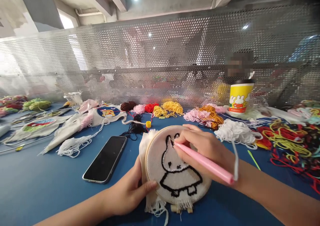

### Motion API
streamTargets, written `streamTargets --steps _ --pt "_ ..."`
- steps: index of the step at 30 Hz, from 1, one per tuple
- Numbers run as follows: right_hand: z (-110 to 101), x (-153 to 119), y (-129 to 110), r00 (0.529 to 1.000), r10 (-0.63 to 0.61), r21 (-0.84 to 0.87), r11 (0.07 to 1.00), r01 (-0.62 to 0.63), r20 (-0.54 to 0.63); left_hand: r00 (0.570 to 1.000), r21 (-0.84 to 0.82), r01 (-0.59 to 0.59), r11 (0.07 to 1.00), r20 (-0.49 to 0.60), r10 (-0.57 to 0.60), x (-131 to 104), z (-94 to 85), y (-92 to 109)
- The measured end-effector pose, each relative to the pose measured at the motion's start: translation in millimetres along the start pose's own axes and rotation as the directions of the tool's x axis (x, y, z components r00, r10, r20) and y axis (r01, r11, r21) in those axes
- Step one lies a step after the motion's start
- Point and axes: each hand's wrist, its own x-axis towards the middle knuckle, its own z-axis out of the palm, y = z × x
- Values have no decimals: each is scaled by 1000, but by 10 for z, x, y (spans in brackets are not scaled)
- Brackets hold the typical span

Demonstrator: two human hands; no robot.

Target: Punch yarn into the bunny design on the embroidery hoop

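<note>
Gripping a pink pen (203,162), the right hand (205,144) points at the bunny picture (178,181); the left hand (135,187) holds its hoop (146,159).

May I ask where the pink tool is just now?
In the head view, the pink tool is right of centre, gripped in the right hand, its tip near an ear of the rabbit design on the hooped cloth, which the left hand holds.

Free room on the table (57,179) left of the phone (105,159), yarn heaps (173,108) as obstacles behind the embroidery hoop (175,180)
</note>
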Motion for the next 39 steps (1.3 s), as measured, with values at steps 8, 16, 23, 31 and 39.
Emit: streamTargets --steps 8,16,23,31,39 --pt "-19 -40 -100 977 -148 -160 979 123 -151 995 324 -97 941 50 85 -120 -10 18" --pt "31 -46 -5 974 -180 -90 981 169 -137 1000 181 -4 984 0 4 -57 -12 17" --pt "28 -97 38 960 -82 123 985 118 -269 998 32 60 998 -1 -60 25 -23 -17" --pt "-4 -126 19 968 17 315 947 65 -251 999 -30 42 999 -13 -42 19 -14 3" --pt "24 -153 57 967 48 332 942 40 -251 999 -38 39 999 -17 -40 19 -15 -27"
